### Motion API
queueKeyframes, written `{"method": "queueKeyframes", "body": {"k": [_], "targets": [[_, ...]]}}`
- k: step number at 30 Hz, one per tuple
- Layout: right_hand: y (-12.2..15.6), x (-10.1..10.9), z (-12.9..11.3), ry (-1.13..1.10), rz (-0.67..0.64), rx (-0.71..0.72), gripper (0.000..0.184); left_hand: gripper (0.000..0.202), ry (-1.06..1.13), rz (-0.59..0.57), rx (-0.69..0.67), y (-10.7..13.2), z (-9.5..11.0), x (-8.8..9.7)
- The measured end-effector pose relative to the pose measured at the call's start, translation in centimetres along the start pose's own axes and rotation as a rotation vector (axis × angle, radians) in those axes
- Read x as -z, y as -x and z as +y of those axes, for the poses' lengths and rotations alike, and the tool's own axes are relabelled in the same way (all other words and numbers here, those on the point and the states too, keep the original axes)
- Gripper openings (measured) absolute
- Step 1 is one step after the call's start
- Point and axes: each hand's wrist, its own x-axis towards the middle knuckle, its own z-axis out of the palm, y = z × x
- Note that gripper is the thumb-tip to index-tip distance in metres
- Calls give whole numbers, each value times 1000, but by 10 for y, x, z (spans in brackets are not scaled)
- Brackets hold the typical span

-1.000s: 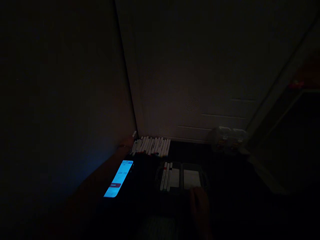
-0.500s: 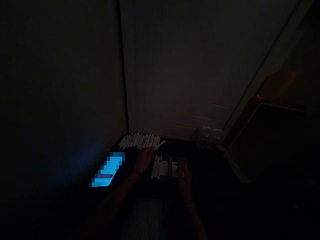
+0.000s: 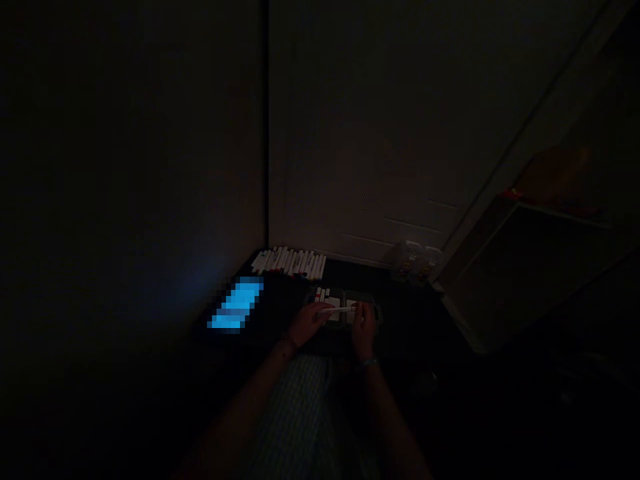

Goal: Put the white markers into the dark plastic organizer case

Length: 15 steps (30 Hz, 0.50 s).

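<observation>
White marker (image 3: 339, 309) held level, pinched between left hand (image 3: 311, 323) and right hand (image 3: 363, 331) fingertips.

White door (image 3: 360, 133), closed, panelled, straight ahead. Wall (image 3: 140, 167) meets it on its left. Phone (image 3: 236, 304) lying screen-up left of the door's foot, lit blue, display pixelated and unreadable. Clear plastic containers (image 3: 415, 261) against the door's base, right side. Dark box (image 3: 525, 267) right of the door, red item (image 3: 513, 193) on its top edge.
</observation>
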Motion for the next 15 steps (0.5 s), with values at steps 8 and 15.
{"method": "queueKeyframes", "body": {"k": [8, 15], "targets": [[-3, -2, -1, -252, 152, -41, 41, 29, -113, 92, -77, 2, -4, -1], [5, -10, -21, -385, 29, -29, 60, 27, -195, 94, -90, 1, -4, 1]]}}
